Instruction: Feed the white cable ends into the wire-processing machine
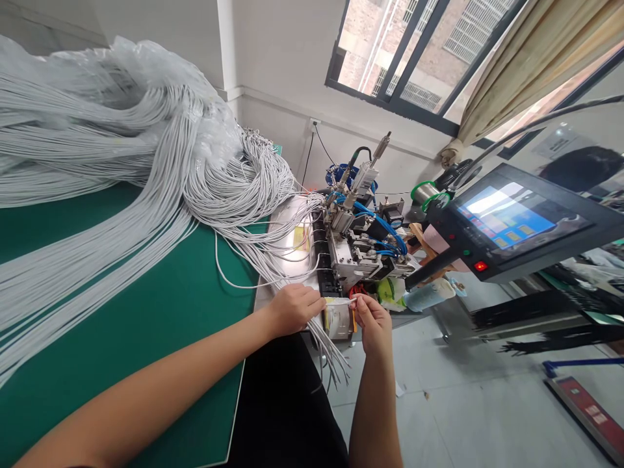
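A single grey-white cable (pixel 340 303) is stretched between my two hands, in front of a small machine. My left hand (pixel 296 308) is closed round it, fingers curled over the near end of the machine's black track (pixel 322 250). With thumb and fingertips pinched, my right hand (pixel 371 318) grips the cable's end. More loose cable ends (pixel 336 354) hang below my left hand past the table edge. Behind my left hand, a thick fan of cables (pixel 244 244) runs to the large bundle on the table.
Bundled cables (pixel 166 130), partly wrapped in clear plastic, cover much of the green table (pixel 195 312). The machine (pixel 358 221) has blue hoses and metal cylinders. A lit touchscreen (pixel 511 218) on an arm stands at right, near a solder wire spool (pixel 426 194).
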A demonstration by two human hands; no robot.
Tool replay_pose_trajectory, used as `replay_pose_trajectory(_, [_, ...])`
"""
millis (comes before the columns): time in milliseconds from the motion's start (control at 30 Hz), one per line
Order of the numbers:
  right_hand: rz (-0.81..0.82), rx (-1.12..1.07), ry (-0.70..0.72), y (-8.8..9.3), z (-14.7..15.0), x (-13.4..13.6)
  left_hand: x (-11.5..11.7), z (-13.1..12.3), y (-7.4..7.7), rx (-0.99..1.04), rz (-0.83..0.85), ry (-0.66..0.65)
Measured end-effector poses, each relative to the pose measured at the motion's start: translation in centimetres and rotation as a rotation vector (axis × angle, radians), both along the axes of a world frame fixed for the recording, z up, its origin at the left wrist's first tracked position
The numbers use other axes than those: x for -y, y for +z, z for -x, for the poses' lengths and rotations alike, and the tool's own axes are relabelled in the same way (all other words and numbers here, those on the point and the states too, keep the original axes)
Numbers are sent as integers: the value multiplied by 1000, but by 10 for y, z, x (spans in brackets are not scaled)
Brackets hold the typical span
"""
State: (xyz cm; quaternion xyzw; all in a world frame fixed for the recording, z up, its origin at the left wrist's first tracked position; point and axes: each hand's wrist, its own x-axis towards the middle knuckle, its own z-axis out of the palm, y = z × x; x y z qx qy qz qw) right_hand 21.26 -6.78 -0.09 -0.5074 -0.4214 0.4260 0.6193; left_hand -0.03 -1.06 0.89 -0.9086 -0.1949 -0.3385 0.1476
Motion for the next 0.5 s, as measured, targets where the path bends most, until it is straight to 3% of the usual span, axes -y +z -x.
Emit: replay_pose_trajectory(500, [50,-28,42,0,-5,-1,-1,-1,0,-20,52,35])
